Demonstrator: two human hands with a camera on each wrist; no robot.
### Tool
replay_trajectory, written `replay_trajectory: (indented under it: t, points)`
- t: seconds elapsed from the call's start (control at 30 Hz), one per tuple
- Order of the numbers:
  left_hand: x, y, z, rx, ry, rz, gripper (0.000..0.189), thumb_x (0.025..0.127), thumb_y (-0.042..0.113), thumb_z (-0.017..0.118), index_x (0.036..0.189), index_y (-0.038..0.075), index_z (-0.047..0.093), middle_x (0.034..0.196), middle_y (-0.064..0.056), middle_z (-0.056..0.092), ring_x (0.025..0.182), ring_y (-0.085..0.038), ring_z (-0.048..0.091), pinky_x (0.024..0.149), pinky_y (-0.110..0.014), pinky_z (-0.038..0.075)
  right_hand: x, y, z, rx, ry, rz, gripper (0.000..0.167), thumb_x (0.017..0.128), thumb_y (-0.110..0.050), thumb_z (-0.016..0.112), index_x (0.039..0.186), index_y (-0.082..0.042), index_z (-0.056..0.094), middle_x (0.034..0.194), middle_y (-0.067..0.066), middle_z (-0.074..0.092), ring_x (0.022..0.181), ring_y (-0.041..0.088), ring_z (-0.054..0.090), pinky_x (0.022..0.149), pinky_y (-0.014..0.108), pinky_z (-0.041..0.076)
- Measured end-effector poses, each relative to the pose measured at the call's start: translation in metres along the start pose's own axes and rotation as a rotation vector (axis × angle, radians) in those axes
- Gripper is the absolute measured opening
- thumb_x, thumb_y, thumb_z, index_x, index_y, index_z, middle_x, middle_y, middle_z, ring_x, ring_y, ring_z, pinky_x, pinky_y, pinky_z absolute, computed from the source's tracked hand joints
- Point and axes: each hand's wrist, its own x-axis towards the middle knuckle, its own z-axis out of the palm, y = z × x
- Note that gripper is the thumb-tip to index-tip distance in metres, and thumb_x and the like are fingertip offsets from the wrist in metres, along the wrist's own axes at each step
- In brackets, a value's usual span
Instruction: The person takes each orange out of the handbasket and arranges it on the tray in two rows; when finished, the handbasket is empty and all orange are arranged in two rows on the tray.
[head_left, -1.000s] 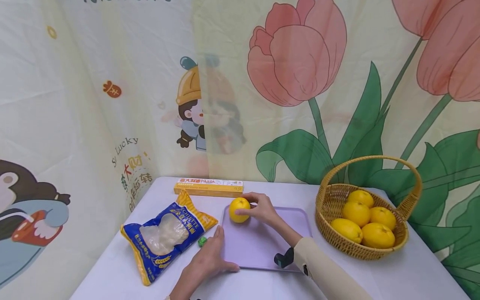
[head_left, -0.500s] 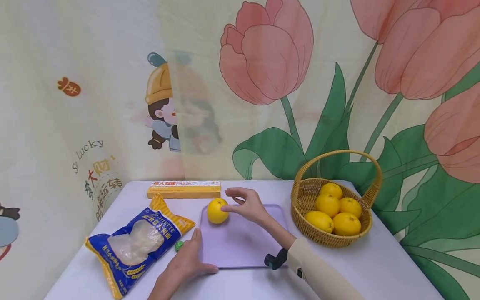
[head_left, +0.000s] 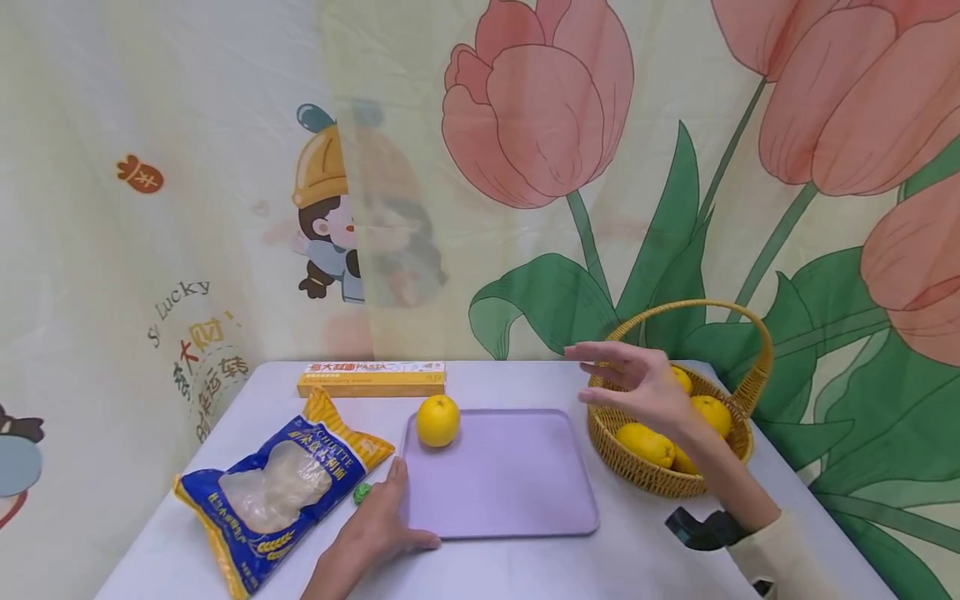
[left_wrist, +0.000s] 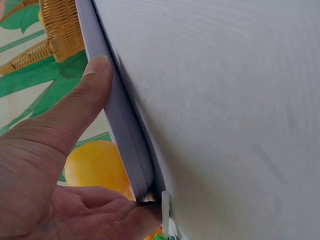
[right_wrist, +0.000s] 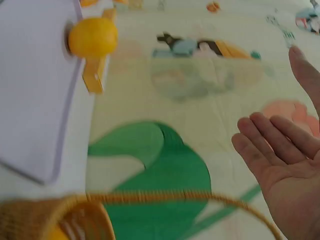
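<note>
A lilac tray (head_left: 510, 479) lies flat on the table, with one round yellow orange (head_left: 438, 421) at its far left corner. My left hand (head_left: 375, 521) is at the tray's near left corner, thumb against the front edge and straight fingers along the left side. In the left wrist view, the thumb (left_wrist: 85, 97) touches the rim. My right hand (head_left: 648, 392) is raised at the left of the wicker basket (head_left: 637, 475), overlapping it in the head view. Its fingers and thumb are spread apart with nothing between them. Several yellow fruits (head_left: 647, 444) lie in the basket, partly hidden by this hand.
A blue and yellow pasta bag (head_left: 285, 492) lies left of the tray, and a small green object (head_left: 362, 493) sits between them. Behind stands a long pasta box (head_left: 371, 380). The basket's tall handle (head_left: 693, 305) arches upward. A printed curtain (head_left: 525, 292) closes off the back.
The right hand has let go of the orange, leaving it on the tray, and has moved right to the basket. The left hand keeps its place at the tray. The head view has shifted right.
</note>
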Motion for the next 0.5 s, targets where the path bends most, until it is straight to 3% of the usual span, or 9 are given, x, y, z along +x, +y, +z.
replay_trajectory:
  t: [0.13,0.23,0.4,0.5]
  points:
    - [0.000,0.000,-0.001,0.000,0.001,0.011,0.142,0.060,0.034,0.107,0.160,-0.021,0.022,0.159,-0.045,0.035,0.147,-0.058,0.042,0.122,-0.066,0.039,-0.012,0.004,-0.046,-0.027,0.037,0.051,0.045,0.095,0.006,0.078,0.138,0.009,0.065,0.134,0.016,0.074,0.123,0.012,0.072,0.101,0.026,0.060]
    - [0.000,-0.001,-0.001,-0.008,0.003,0.035,0.142,0.059,0.035,0.107,0.159,-0.023,0.023,0.160,-0.045,0.033,0.148,-0.058,0.041,0.123,-0.066,0.037,-0.017,0.022,-0.077,-0.046,0.069,0.108,0.042,0.098,0.004,0.075,0.138,0.010,0.065,0.132,0.010,0.077,0.121,0.011,0.073,0.100,0.023,0.060]
    - [0.002,-0.006,0.000,-0.013,0.010,0.055,0.140,0.060,0.035,0.106,0.157,-0.023,0.025,0.158,-0.047,0.035,0.146,-0.059,0.042,0.122,-0.067,0.038,-0.025,0.066,-0.112,-0.166,0.094,0.314,0.049,0.103,-0.017,0.076,0.145,0.005,0.063,0.136,0.015,0.075,0.115,0.001,0.071,0.095,0.016,0.059]
    - [0.002,-0.005,0.001,-0.017,0.010,0.053,0.142,0.059,0.035,0.107,0.158,-0.023,0.024,0.158,-0.046,0.035,0.146,-0.059,0.042,0.122,-0.067,0.038,-0.032,0.091,-0.122,-0.222,0.048,0.454,0.055,0.105,-0.026,0.075,0.147,0.006,0.060,0.138,0.019,0.073,0.113,0.000,0.070,0.094,0.016,0.057]
